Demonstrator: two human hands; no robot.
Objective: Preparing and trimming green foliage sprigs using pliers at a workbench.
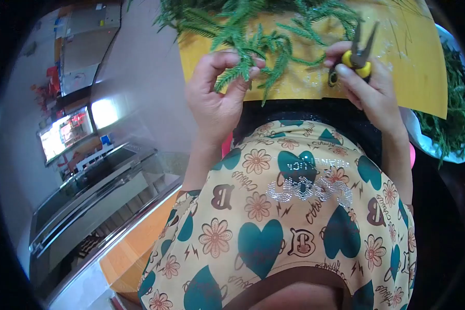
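While the left hand (217, 90) pinches a green, needle-leaved, plastic-looking sprig (240, 70) between thumb and fingers at the upper middle of the frame, the right hand (372, 93) grips a pair of pliers (356, 59) with yellow-and-black handles and dark metal jaws at the upper right. The pliers point toward the top of the frame, their jaw tips apart. One leafy strand reaches the right fingertips; whether they pinch it, I cannot tell.

Both hands are above the near edge of a flat yellow work surface (423, 67), which carries a heap of similar green foliage (227, 18) along the top edge of the frame. At the right edge, a white, pale-walled container (415, 129), either a bag or a basin, is filled with more dark green foliage (455, 95), some of it hanging over the rim.

At the lower left stands a long, metal-framed glass case (95, 201); its contents are too blurred to identify. Just beside it is an orange, box-like object (132, 248).
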